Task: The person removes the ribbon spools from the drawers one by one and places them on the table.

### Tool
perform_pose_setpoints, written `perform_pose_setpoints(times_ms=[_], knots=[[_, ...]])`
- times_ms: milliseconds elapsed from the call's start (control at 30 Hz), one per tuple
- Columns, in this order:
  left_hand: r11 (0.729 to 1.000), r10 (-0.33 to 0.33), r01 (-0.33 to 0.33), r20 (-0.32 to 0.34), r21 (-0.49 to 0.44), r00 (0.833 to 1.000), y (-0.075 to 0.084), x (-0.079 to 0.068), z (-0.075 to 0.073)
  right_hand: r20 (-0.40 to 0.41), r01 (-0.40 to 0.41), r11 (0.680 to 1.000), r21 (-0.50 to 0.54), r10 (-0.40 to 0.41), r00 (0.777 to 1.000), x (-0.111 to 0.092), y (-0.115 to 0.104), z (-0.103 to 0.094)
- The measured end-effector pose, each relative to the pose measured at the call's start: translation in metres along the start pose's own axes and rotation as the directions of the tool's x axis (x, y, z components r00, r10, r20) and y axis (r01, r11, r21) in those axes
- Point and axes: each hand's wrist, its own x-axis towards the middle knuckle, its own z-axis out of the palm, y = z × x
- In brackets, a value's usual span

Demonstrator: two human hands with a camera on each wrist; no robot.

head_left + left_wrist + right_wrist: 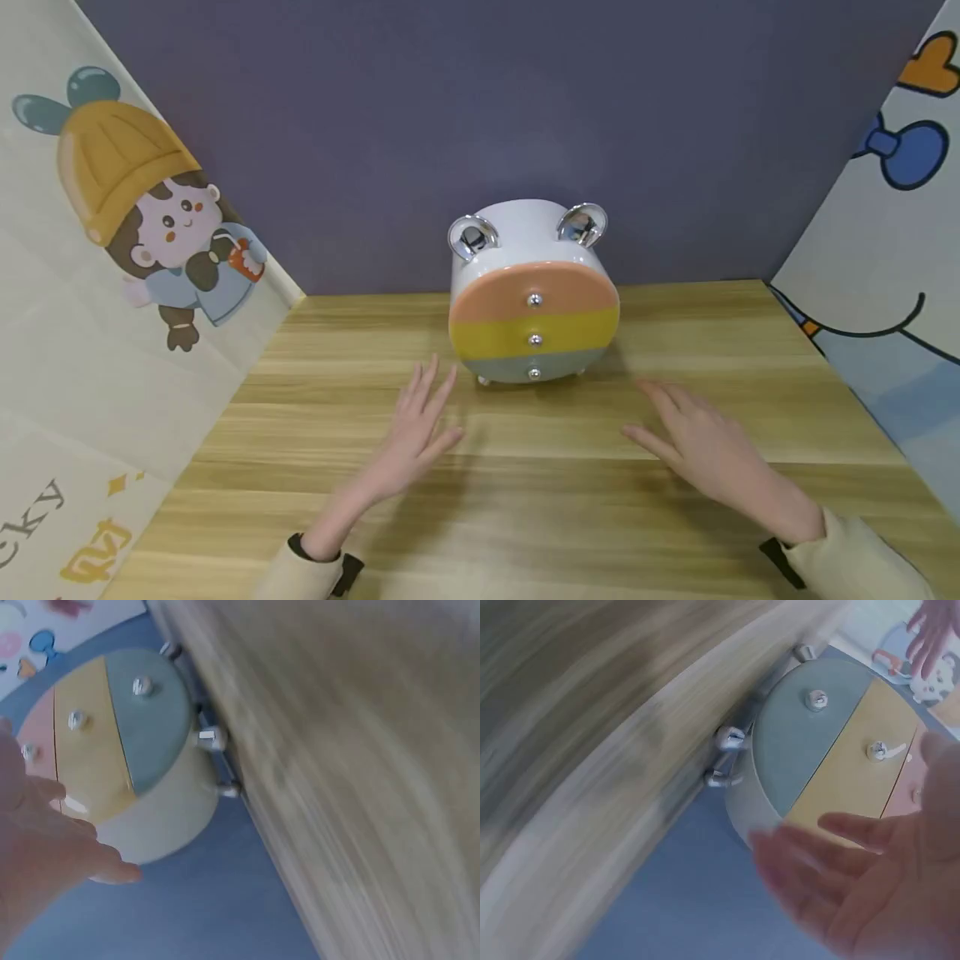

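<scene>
Glossy white, oval-fronted box (517, 315) stands on the wood-grain bench (525, 508), dark blue-grey wall (487, 100) behind, cartoon-printed panels (82, 367) flanking; left hand (415, 433) and right hand (701, 442) hover nearby, fingers extended.

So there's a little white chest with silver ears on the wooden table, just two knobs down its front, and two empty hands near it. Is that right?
Almost: the chest has three knobs down its front, not two, as the head view shows. The rest is right, with the left hand and right hand both empty.
</scene>
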Motion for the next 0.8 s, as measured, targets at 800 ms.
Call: perform_pose_setpoints(times_ms=[800], knots=[[0.941,0.005,-0.08,-0.221,-0.33,0.975,-0.032,0.118,-0.057,0.466,-0.458,0.165,0.874,-0.016,0.884,0.106,-0.062,-0.02]])
